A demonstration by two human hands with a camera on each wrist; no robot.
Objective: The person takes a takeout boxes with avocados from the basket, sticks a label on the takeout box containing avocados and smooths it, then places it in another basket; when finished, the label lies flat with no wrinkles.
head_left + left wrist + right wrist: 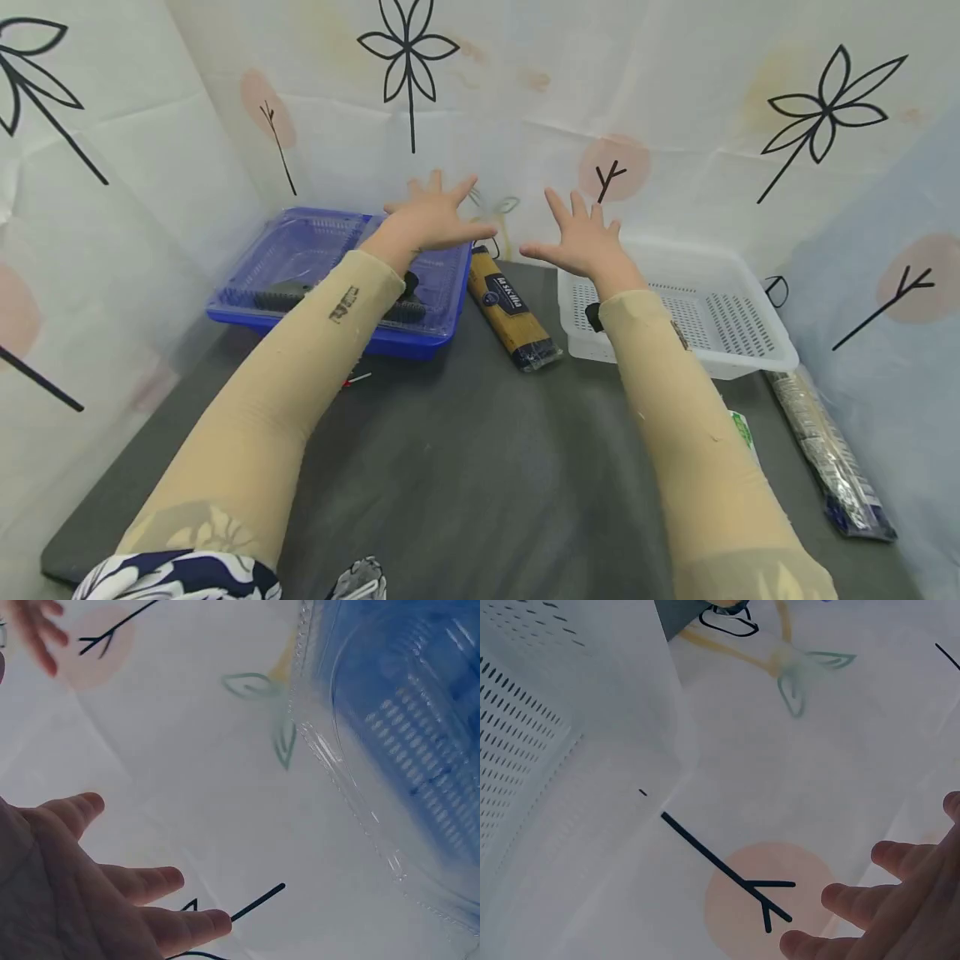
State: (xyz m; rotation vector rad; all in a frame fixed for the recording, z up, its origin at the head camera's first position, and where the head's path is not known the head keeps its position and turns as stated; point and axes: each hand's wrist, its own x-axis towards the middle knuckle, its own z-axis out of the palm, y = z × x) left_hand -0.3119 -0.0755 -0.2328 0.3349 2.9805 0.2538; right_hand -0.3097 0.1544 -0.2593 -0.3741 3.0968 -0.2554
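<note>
My left hand (430, 218) is raised with its fingers spread, over the back right part of a blue basket (405, 343) in the head view. Clear plastic containers (309, 237) sit in that basket. My right hand (583, 242) is raised too, fingers spread, by the back left corner of a white perforated basket (757, 333). Neither hand holds anything. Between the two baskets a yellow and dark blue pasta packet (510, 308) lies on the dark table. The left wrist view shows the left fingers (142, 883) straight and apart.
A shiny clear-and-blue packet (832, 458) lies along the table's right side. A small green and white item (741, 429) shows partly behind the right forearm. Near the blue basket's front is a small red and white object (356, 380). Patterned cloth (495, 83) hangs around the table (480, 467).
</note>
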